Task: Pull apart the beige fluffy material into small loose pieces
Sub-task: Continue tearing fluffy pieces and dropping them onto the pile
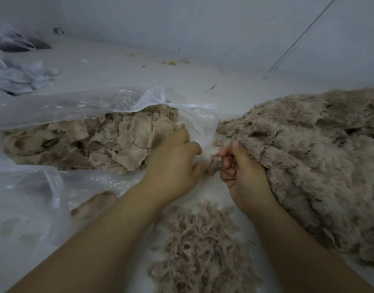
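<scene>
A big heap of beige fluffy material (308, 157) covers the floor on the right. My right hand (243, 172) grips a tuft at its left edge with curled fingers. My left hand (173, 163) is just left of it, blurred, with its fingers curled toward the same tuft; I cannot tell whether it pinches it. A pile of small loose shredded pieces (203, 250) lies between my forearms. Flat beige scraps (110, 142) fill an open clear plastic bag (97, 106) on the left.
A bare foot (95, 204) rests under the bag's plastic at lower left. Crumpled white fabric (19, 77) lies at far left. Small bits of debris (171, 62) dot the floor by the back wall. A thin rod (304, 33) leans against the wall at right.
</scene>
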